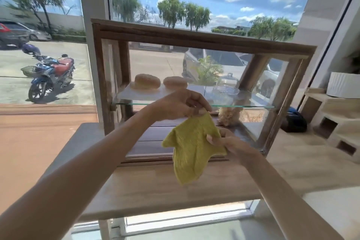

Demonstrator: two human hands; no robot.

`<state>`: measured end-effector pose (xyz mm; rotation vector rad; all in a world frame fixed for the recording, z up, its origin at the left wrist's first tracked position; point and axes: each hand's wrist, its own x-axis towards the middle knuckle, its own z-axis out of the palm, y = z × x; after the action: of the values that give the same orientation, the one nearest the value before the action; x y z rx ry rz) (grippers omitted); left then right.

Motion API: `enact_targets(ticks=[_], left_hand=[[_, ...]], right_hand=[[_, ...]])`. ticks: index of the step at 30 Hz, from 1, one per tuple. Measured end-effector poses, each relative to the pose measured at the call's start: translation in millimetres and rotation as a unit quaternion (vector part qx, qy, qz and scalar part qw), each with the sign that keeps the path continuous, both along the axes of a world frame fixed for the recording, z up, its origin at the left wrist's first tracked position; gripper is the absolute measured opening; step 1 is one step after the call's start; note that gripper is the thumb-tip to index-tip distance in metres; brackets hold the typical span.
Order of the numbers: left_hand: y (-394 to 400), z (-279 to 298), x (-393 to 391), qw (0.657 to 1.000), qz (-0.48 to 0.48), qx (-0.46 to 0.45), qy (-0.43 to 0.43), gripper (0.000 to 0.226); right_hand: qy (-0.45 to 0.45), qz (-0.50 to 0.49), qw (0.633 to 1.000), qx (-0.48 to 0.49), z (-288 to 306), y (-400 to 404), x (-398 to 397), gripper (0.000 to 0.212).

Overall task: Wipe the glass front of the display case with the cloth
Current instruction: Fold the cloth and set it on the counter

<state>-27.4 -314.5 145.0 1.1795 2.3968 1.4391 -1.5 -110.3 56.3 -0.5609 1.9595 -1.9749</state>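
Observation:
A wooden-framed display case [194, 36] with a glass front [175, 60] stands on a wooden counter before a big window. A yellow-green knitted cloth [190, 150] hangs in the air in front of the case's lower half. My left hand [179, 104] pinches its top corner. My right hand [228, 143] grips its right edge lower down. The cloth droops between them and does not visibly touch the glass. Inside, two round buns [145, 81] lie on a white tray on the glass shelf.
The wooden counter [155, 187] carries the case and extends right. A glass dome [227, 84] sits inside the case, pastry [228, 116] below it. A black device [295, 122], wooden boxes [335, 122] and a white container [343, 84] stand at right. Outside: a motorbike [49, 74] and cars.

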Motion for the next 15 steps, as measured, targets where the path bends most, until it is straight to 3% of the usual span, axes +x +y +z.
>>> enact_targets(ticks=[3,10,13,15], left_hand=[[41,-3,-4,1.0,-0.004,-0.003,-0.019,0.015],[121,-21,-19,0.992,0.122,0.042,-0.01,0.016],[155,-34,-23,0.99,0.13,0.051,-0.03,0.029],[179,-45,-24,0.989,0.137,0.04,-0.033,0.036]], right_hand=[[-0.005,-0.01,0.999,0.033,-2,42,-8,0.031],[0.042,-0.074,0.982,0.167,-1,148,-18,0.031],[0.058,-0.148,0.973,0.165,-5,196,-24,0.023],[0.053,-0.209,0.968,0.128,-6,223,-26,0.007]])
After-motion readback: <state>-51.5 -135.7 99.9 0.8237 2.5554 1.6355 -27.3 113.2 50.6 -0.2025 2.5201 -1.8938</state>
